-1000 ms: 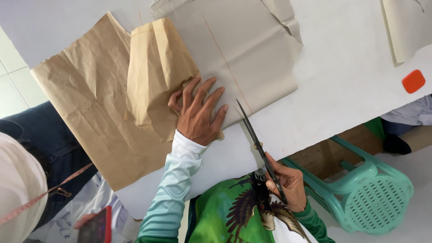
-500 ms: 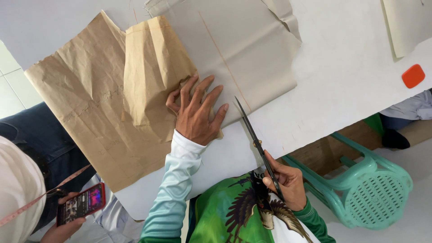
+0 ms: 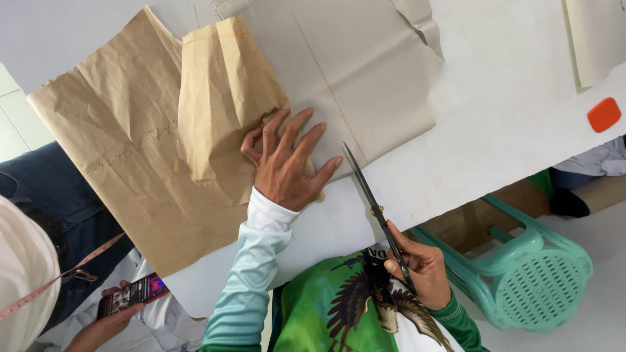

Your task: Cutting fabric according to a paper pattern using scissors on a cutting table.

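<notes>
Left hand (image 3: 285,166) lies spread flat on brown paper (image 3: 150,156) at the tabletop (image 3: 508,117) edge; right hand (image 3: 420,267) grips scissors (image 3: 375,208).

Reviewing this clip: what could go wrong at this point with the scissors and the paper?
The scissors point toward the left hand, whose thumb lies close to the blade tip, so a nick seems possible. The brown paper is creased and overhangs the white table, so it might shift and pull a cut off the drawn line.
</notes>
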